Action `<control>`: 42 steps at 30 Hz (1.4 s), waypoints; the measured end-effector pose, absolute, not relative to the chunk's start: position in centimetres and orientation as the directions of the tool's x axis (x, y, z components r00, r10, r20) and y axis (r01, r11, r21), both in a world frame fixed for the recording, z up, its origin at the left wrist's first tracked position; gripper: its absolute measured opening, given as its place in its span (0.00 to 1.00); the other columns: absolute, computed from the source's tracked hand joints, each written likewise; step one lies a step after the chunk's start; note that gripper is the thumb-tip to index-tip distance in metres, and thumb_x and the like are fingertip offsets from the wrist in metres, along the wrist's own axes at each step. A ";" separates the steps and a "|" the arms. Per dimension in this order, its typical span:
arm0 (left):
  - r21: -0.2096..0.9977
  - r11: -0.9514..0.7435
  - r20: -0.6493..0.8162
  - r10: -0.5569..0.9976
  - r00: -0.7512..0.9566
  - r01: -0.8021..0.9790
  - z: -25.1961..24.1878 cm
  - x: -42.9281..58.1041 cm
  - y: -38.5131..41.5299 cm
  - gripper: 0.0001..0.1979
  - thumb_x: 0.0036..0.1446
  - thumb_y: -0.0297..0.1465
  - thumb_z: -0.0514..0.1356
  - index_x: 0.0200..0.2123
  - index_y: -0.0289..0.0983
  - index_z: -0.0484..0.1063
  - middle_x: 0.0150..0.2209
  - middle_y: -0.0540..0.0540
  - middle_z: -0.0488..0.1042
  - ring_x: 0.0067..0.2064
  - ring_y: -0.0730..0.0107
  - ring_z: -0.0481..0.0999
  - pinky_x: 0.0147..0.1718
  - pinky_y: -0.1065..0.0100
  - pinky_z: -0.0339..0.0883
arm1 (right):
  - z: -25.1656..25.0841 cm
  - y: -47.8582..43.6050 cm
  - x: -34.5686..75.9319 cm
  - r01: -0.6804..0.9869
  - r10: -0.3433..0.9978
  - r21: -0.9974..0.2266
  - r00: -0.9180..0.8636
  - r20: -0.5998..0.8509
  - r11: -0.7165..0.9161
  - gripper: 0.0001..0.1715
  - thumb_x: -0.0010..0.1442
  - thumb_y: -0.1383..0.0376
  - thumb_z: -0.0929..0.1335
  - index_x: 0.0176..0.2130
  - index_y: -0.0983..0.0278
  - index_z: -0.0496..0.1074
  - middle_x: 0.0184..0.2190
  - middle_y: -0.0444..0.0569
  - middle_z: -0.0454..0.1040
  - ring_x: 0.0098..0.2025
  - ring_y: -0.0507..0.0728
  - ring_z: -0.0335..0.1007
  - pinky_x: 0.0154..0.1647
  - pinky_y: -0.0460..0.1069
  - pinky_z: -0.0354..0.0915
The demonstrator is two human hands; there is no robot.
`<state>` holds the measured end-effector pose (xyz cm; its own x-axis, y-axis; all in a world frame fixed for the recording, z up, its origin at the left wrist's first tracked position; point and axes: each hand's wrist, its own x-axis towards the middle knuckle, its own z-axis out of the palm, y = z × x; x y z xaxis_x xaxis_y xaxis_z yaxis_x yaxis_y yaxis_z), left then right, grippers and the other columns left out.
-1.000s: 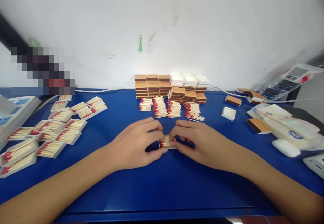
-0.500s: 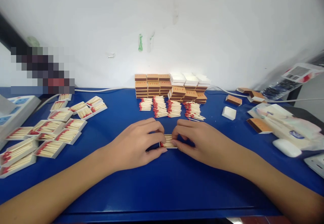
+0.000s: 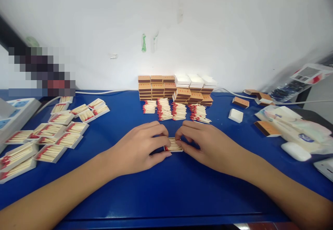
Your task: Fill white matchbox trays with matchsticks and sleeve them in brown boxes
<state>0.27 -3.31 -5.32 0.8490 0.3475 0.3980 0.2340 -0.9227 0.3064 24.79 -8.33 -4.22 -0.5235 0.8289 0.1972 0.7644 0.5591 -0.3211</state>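
On the blue table, a small white matchbox tray of red-tipped matches lies between my two hands. My left hand pinches its left end with thumb and curled fingers. My right hand grips its right end, fingertips pressed on the matches. Most of the tray is hidden under my fingers. Just behind lie several loose bundles of matches.
Stacked brown matchbox sleeves and white trays stand at the back by the wall. Several filled open trays spread over the left side. A power strip sits far left. Loose boxes and plastic packets lie on the right.
Both hands stay on the tray; the right fingers have shifted slightly over the matches. Nothing else has moved.
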 end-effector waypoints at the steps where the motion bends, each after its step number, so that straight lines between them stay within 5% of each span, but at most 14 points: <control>1: 0.307 -0.922 0.393 0.348 0.851 0.235 -5.3 0.3 -3.3 0.07 0.70 0.32 0.62 0.41 0.36 0.78 0.44 0.43 0.77 0.44 0.64 0.77 0.46 0.61 0.73 | -4.2 -8.3 24.8 0.761 0.826 -0.322 -0.528 0.198 0.564 0.07 0.67 0.73 0.68 0.42 0.62 0.74 0.36 0.46 0.74 0.31 0.53 0.69 0.32 0.48 0.61; 42: 0.271 -0.919 0.381 0.377 0.844 0.288 -5.4 0.2 -3.3 0.08 0.71 0.35 0.62 0.42 0.36 0.78 0.44 0.43 0.77 0.44 0.63 0.76 0.45 0.61 0.72 | -4.4 -8.2 25.1 0.758 0.833 -0.351 -0.531 0.157 0.550 0.05 0.71 0.67 0.68 0.42 0.61 0.76 0.38 0.46 0.74 0.32 0.53 0.70 0.32 0.49 0.63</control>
